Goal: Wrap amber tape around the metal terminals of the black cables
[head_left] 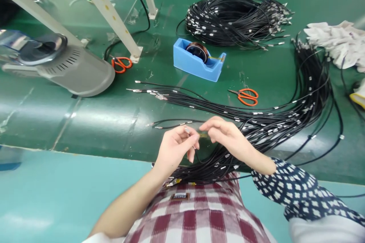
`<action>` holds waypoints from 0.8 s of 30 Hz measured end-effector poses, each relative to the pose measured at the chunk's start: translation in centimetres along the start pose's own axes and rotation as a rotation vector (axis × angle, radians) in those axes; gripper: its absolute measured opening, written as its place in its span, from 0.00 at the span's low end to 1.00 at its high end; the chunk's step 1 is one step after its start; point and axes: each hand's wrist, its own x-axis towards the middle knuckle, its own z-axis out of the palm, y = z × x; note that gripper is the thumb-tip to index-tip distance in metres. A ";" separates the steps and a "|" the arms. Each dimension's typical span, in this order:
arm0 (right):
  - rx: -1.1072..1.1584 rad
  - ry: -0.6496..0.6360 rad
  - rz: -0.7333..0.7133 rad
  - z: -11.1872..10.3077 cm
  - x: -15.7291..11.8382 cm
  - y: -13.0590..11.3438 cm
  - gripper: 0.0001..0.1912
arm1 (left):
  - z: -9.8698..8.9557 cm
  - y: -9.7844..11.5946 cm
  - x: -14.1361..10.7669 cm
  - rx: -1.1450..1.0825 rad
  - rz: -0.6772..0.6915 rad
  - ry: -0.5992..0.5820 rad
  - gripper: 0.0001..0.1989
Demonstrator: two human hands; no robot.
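My left hand (177, 145) is closed in a pinch on a thin black cable, whose silvery end (186, 130) shows between the fingers. A short strip of amber tape (203, 135) spans the small gap between my hands. The fingers of my right hand (228, 136) are bent around the strip's other end, with the index finger stretched over it. Black cables with white labels (211, 163) pass below both hands, along the table's front edge and over my checked apron. Two loose cable ends (159, 123) lie just beyond my left hand.
A blue tape dispenser (196, 62) stands behind the cable bundle (273, 115). Orange-handled snips (247, 97) lie beside it, others (122, 64) by a white post. A coiled cable heap (228, 19), white gloves (336, 41) and a grey device (80, 70) also occupy the green table (99, 121).
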 end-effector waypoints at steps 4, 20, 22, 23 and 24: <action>-0.033 0.061 -0.028 0.1 -0.5 0.2 0.08 | 0.1 -0.2 -0.2 -0.033 0.017 -0.041 0.10; -0.156 0.012 -0.061 -0.4 0.0 -2.3 0.08 | 1.1 0.7 -1.3 -0.049 0.002 -0.008 0.16; -0.164 0.021 -0.058 -0.4 0.0 -2.4 0.08 | 1.1 0.7 -1.4 -0.050 -0.003 0.003 0.17; -0.166 0.026 -0.058 -0.3 -0.1 -2.3 0.08 | 1.1 0.8 -1.4 -0.053 -0.003 0.006 0.17; -0.166 0.031 -0.057 -0.3 -0.1 -2.3 0.08 | 1.1 0.8 -1.4 -0.058 -0.001 0.009 0.18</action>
